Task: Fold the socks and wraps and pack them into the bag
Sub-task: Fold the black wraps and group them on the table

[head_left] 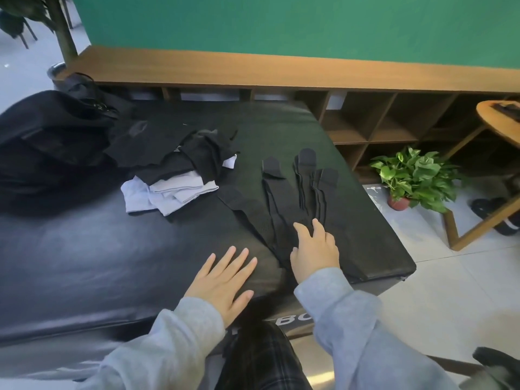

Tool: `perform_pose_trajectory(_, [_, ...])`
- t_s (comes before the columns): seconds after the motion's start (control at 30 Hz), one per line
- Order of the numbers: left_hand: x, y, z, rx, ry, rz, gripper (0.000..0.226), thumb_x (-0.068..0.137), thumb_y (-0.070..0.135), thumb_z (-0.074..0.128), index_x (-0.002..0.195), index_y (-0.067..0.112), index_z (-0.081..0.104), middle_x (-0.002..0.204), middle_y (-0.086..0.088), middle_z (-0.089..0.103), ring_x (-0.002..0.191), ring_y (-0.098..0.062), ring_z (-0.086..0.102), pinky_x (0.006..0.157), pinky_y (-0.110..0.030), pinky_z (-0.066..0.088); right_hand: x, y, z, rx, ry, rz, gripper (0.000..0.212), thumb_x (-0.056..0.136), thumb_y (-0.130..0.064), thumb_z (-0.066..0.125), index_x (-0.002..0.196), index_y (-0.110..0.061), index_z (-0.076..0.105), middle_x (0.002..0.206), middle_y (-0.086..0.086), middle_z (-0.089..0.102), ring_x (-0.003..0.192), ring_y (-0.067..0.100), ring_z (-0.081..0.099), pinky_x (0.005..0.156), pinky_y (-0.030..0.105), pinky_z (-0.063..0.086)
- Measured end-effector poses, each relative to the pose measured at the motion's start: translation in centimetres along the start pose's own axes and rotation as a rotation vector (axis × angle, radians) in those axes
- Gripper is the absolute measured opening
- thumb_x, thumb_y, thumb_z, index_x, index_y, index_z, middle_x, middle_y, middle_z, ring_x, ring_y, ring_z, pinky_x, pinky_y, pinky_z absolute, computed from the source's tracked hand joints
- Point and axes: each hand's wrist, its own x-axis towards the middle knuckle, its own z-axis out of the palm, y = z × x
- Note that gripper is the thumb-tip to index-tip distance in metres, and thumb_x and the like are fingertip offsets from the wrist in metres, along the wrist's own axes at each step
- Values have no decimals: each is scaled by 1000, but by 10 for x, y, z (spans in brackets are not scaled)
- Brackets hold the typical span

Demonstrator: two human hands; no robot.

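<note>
Broadly, a black padded bench (84, 263) fills the view, with a black bag (47, 147) slumped at its far left. Just right of the bag lies a heap of black and white socks (180, 175); beyond it, long black wraps (284, 204) fan out. Left hand (225, 280) lies flat, fingers spread, on the pad. Right hand (315, 249) rests, fingers relaxed, on the wraps' near ends.
</note>
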Motion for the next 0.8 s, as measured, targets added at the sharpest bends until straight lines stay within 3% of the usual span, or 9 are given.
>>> perform_pose_trajectory(0.1, [0, -2, 0, 16, -54, -20, 77, 87, 56, -18, 144, 29, 27, 151, 5, 22, 139, -22, 22, 108, -44, 17, 4, 2, -2, -38, 8, -28, 48, 94, -17, 44, 140, -26, 33, 153, 4, 19, 131, 28, 28, 102, 36, 31])
perform_pose_trajectory(0.17, [1, -3, -1, -4, -63, -47, 77, 90, 54, -15, 141, 28, 37, 148, 4, 32, 136, -21, 29, 105, -44, 24, 5, 4, -4, -26, 34, -54, 42, 95, -16, 42, 136, -24, 40, 147, 1, 29, 128, 24, 31, 100, 34, 33])
perform_pose_trajectory(0.33, [0, 0, -5, -65, -35, -8, 94, 59, 66, -42, 141, 31, -14, 147, 11, -20, 134, -15, -22, 107, -37, -15, 6, 4, -12, 130, 77, -103, 33, 100, -19, 38, 130, -20, 53, 132, -2, 50, 118, 20, 45, 97, 29, 39])
perform_pose_trajectory(0.43, [0, 1, -8, -58, -68, -37, 81, 71, 65, -19, 145, 30, -15, 143, 14, -27, 131, -11, -29, 107, -33, -18, -1, 1, -20, 285, 121, -63, 33, 100, -20, 41, 130, -18, 54, 131, -1, 55, 118, 20, 51, 99, 28, 39])
perform_pose_trajectory(0.53, [2, -1, -16, -142, -135, -84, 65, 95, 54, 17, 146, 30, -14, 149, 16, -22, 137, -5, -23, 113, -31, -14, -7, -3, -25, 497, 164, 24, 34, 99, -23, 42, 130, -18, 55, 127, 1, 59, 117, 19, 53, 94, 21, 37])
perform_pose_trajectory(0.6, [3, -2, -22, -303, -160, -125, 66, 97, 47, 32, 147, 34, -8, 155, 15, -10, 141, -6, -14, 116, -31, -8, -8, -7, -30, 618, 187, 81, 34, 99, -23, 42, 131, -18, 54, 125, 2, 60, 115, 19, 53, 88, 17, 34])
perform_pose_trajectory(0.67, [2, -4, -29, -529, -181, -228, 66, 95, 45, 40, 146, 41, -2, 156, 15, 0, 144, -15, -8, 118, -36, 4, -9, -13, -34, 703, 212, 85, 35, 99, -22, 43, 133, -18, 53, 130, 1, 57, 119, 18, 51, 92, 17, 33])
perform_pose_trajectory(0.8, [-11, -10, -49, -784, 17, -275, 67, 93, 38, 49, 139, 55, 3, 153, 23, 5, 144, -21, 0, 117, -39, 14, -22, -28, -41, 814, 272, -35, 36, 99, -19, 44, 135, -20, 50, 140, -7, 48, 129, 11, 43, 98, 12, 28])
